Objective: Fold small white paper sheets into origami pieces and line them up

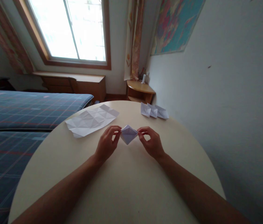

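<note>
A small folded piece of white paper (128, 135), diamond-shaped with a crease across it, is held between my two hands over the middle of the table. My left hand (107, 140) pinches its left corner between thumb and fingers. At the opposite corner, my right hand (151, 141) has the same kind of pinch. Beyond my left hand lies an unfolded, heavily creased white paper sheet (93, 119). Past my right hand, several folded white paper pieces (153, 110) stand in an overlapping row near the far edge.
The round cream table (126, 186) fills the foreground. A bed with a blue plaid cover (29, 107) adjoins its left side, and a white wall (234, 102) rises on the right. Behind are a wooden desk (89, 77) beneath the window and a corner shelf (142, 87).
</note>
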{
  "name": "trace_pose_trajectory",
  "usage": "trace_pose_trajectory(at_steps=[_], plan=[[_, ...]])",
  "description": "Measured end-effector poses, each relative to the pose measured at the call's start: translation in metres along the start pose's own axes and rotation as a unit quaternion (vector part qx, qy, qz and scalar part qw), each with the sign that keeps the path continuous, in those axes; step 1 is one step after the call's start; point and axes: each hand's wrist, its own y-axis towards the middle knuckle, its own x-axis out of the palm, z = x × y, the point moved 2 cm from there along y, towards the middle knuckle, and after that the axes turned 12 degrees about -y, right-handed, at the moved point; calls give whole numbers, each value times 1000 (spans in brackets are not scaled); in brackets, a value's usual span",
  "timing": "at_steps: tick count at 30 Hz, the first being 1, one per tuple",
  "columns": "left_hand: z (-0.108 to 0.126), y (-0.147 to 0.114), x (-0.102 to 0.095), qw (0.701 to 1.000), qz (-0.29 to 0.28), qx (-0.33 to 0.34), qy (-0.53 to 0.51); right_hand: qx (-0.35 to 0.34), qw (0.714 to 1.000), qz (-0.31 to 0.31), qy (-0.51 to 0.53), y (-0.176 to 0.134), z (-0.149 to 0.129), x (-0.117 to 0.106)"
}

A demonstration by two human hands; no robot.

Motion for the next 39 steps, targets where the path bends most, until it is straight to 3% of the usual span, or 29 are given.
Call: trace_pose_trajectory(at_steps=[9,18,33,36,39], plan=[[-13,-2,-2,991,27,-126,-32,157,985,-3,72,2,19,6],[-22,-1,-6,979,61,-196,-2,231,966,9,115,2,40,11],[-34,-2,-12,972,62,-201,103,270,958,12,93,1,53,11],[-33,-1,-13,974,46,-193,105,255,963,1,84,1,54,12],[-27,0,-13,984,7,-143,102,242,968,-11,65,0,53,12]])
